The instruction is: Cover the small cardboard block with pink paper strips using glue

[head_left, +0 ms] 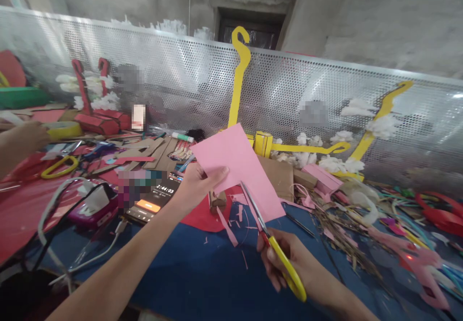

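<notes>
My left hand [197,186] pinches a sheet of pink paper [235,154] by its lower left part, thumb on top. The sheet is held up at a tilt above the table. In my right hand [285,258] is a pair of scissors [285,263] with yellow handles. Their blades point up and away, at the paper's lower edge, where a cut or notch shows. Below lie a small brown cardboard piece [217,201], a red sheet [202,220] and thin pink scraps [227,229].
A phone [155,198] showing a timer lies left of my arm. A pink glue gun [408,258] is at the right. Yellow paper hooks [237,85] stand before a perforated metal panel [173,70]. Another person's hand [25,140] is at the far left.
</notes>
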